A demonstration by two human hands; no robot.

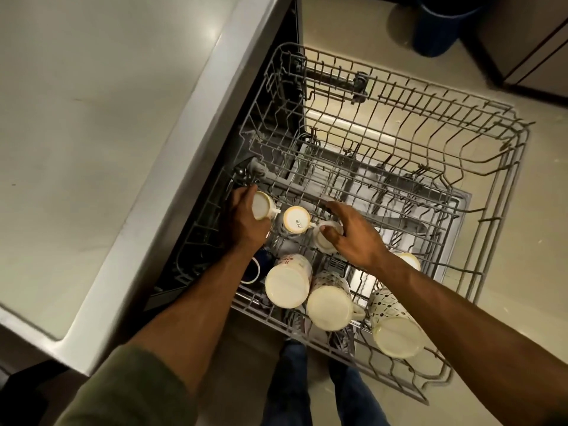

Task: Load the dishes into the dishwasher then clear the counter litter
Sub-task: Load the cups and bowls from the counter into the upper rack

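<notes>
The grey wire upper rack (479,139) of the dishwasher is pulled out over the floor. My left hand (242,219) grips a small white cup (262,205), upside down at the rack's near-left corner. My right hand (353,235) holds another small white cup (322,241), fingers curled over it. Between them stands a third upturned cup (296,220). Closer to me three larger mugs sit upside down: one with red print (289,282), a spotted one (330,305) and a dotted one (395,330). A dark blue mug (255,269) lies partly under my left forearm.
A pale counter (92,118) with a steel edge runs along the left. The lower rack and open door (461,204) show beneath the upper rack. A blue bin (436,29) stands on the floor at the back. Most of the rack's far and right side holds nothing.
</notes>
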